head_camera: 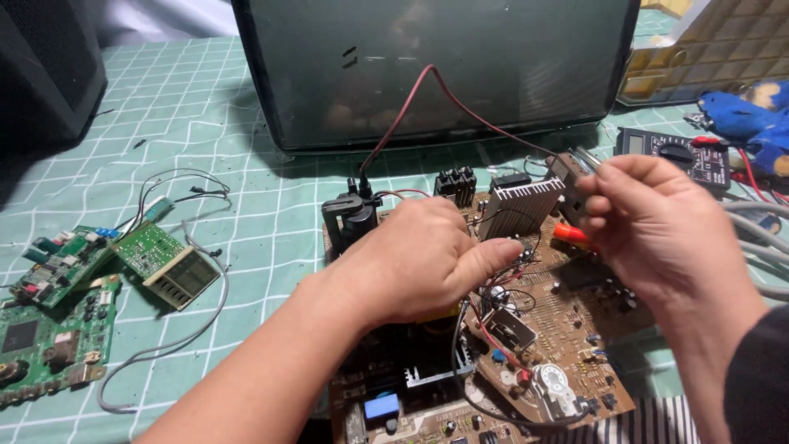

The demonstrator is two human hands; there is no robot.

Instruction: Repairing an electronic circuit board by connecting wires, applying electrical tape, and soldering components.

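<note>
A large brown circuit board lies in front of me with a silver finned heatsink and a black transformer on it. My left hand rests curled on the middle of the board, thumb stretched toward the heatsink. My right hand hovers at the board's right edge, fingers pinched around a small grey part. An orange-handled tool shows just under that hand. A red wire runs from the transformer up to a dark picture tube.
Several green circuit boards with grey wires lie at the left on the green checked mat. A black multimeter and a blue plush toy sit at the right. Grey cables cross the right edge.
</note>
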